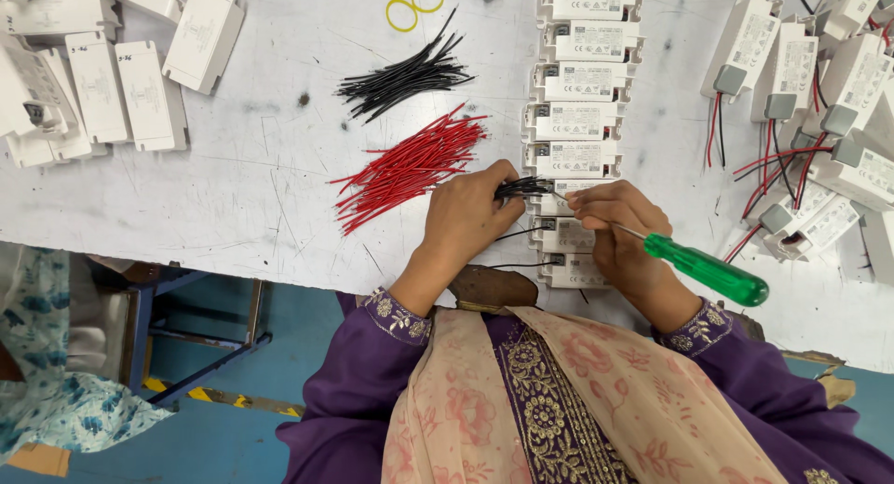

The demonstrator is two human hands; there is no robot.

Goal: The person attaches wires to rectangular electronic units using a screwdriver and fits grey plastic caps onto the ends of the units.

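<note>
At the near edge of the white worktable [233, 195], the left hand [466, 214] is closed around a small bundle of black wires [521, 186], held against a white driver box [563, 197] in the central column. The right hand [619, 233] grips a green-handled screwdriver [703, 268], its tip at that box. Loose red wires [410, 166] lie just left.

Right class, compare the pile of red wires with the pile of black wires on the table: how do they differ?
The red wires form the bigger pile; the black wires form a smaller one. The red wires lie nearer the left hand; the black wires lie farther up the table. Both are loose bundles of short cut lengths, lying slanted the same way.
</note>
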